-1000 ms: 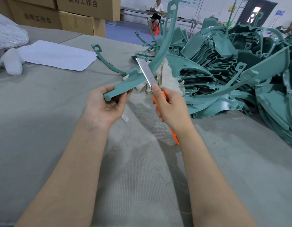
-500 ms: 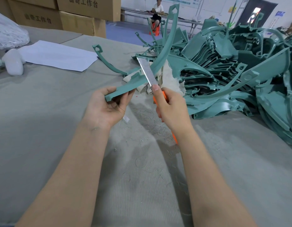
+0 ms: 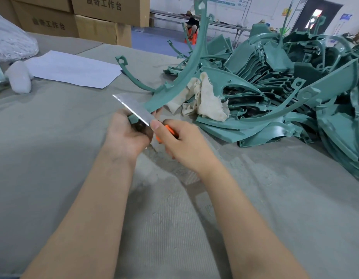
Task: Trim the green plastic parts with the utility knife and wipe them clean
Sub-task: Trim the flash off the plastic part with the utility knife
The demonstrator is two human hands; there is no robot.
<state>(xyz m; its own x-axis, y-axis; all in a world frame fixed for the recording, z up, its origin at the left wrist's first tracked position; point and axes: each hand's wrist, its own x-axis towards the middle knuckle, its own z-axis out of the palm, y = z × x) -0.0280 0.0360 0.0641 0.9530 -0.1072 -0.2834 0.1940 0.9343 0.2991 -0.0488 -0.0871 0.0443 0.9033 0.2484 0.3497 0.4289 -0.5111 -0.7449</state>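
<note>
Green plastic parts [image 3: 275,93]: heaped on the grey worktop [image 3: 54,158], right of both hands.
Held part [image 3: 182,77]: long curved arm, near end gripped in the left hand [image 3: 124,137], far end raised.
Rag [image 3: 204,97]: cream cloth against the heap, untouched (wiping comes later).
Right hand [image 3: 186,146]: curled round the orange handle.
Utility knife [image 3: 134,108]: blade has run down from mid-arm to the part's near end, beside the left fingers; that pass looks finished.

Gripping curved green part [image 3: 156,101] by lower end in left hand [image 3: 124,137]; holding orange utility knife [image 3: 138,111] in right hand [image 3: 184,146], laying blade across that end, above grey tabletop [image 3: 54,137], near cream rag [image 3: 206,97].
</note>
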